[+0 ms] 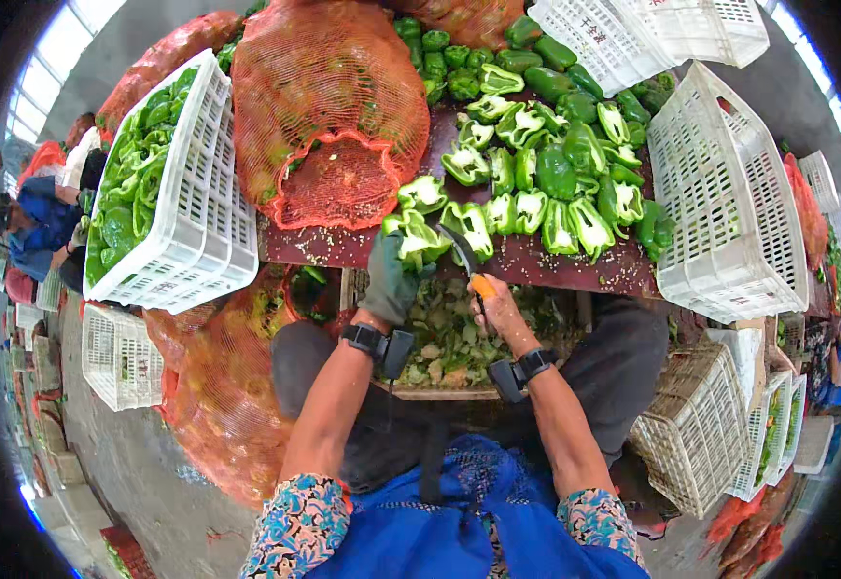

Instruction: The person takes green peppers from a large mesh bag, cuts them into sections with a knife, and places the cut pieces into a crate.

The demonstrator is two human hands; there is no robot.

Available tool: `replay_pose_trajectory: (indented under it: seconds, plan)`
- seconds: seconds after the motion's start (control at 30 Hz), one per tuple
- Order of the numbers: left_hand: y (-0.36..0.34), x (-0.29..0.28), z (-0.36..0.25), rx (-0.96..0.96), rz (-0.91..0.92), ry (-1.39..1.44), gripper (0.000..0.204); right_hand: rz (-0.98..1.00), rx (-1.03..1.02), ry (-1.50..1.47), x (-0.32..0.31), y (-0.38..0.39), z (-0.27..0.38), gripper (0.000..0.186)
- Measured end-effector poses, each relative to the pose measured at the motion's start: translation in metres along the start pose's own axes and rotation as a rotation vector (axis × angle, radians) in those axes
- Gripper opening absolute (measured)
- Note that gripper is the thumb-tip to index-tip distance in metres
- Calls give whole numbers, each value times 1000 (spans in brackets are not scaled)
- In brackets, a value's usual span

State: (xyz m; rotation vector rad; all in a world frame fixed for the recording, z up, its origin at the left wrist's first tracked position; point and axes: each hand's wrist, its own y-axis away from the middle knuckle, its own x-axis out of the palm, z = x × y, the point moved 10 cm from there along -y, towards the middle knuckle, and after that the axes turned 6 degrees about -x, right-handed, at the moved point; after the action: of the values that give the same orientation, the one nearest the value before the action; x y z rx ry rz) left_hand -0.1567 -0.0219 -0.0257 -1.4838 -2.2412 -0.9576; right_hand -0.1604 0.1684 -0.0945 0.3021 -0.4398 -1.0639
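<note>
My left hand point(390, 275), in a dark green glove, grips a cut green pepper point(416, 238) at the front edge of the dark red board point(324, 241). My bare right hand point(498, 307) is closed on the orange handle of a curved knife point(461, 249), whose blade reaches up beside the pepper; whether it touches cannot be told. Halved peppers point(560, 230) with pale cores showing and whole peppers point(556, 169) lie across the board, with scattered seeds. Below the board, between my legs, a bin point(478, 357) holds pepper scraps.
A white crate of peppers point(223, 207) stands left, another crate point(734, 222) right. Orange mesh sacks point(329, 68) lie behind and lower left point(223, 415). A worn crate point(686, 434) stands lower right. A co-worker point(34, 222) in blue is at far left, another person point(840, 372) at far right.
</note>
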Motion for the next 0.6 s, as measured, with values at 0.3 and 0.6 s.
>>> replay_pose_trajectory:
  seconds: [0.3,0.6]
  plan:
    - [6,-21,-5,10,-142,360,31,-44,-204,311,-2,-5,17,19]
    - [-1,-11,-16,196,-201,-447,51,-575,-837,1016,-14,50,129,27]
